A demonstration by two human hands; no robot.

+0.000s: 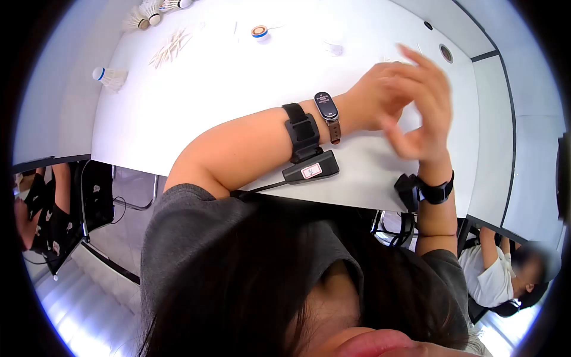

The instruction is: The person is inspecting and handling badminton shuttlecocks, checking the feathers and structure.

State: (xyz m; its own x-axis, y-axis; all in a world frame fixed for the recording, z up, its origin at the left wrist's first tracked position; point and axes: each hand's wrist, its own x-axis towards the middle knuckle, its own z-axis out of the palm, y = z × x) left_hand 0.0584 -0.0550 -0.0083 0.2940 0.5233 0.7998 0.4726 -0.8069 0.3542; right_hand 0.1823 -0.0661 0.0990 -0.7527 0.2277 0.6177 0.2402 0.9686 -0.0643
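My left hand point(372, 98) reaches across the table from the left, with a fitness band point(326, 107) and a black strap point(303, 132) on that arm. My right hand point(433, 116) is raised beside it, blurred by motion, its fingers curved and apart from the thumb; nothing shows in it. It overlaps the left hand's fingers and mostly hides them. Farther back are a shuttlecock base point(259, 32) without feathers, with a blue rim, and a small translucent piece point(334, 47). Loose feathers point(171, 47) lie in a pile to the left, near a shuttlecock point(110, 77).
More shuttlecocks point(151, 12) sit at the far left corner. A black device point(311, 168) with a cable lies near the table's front edge. White partitions border the table point(202, 95), which has a round cable hole point(446, 53). A person point(491, 271) sits beyond the right partition.
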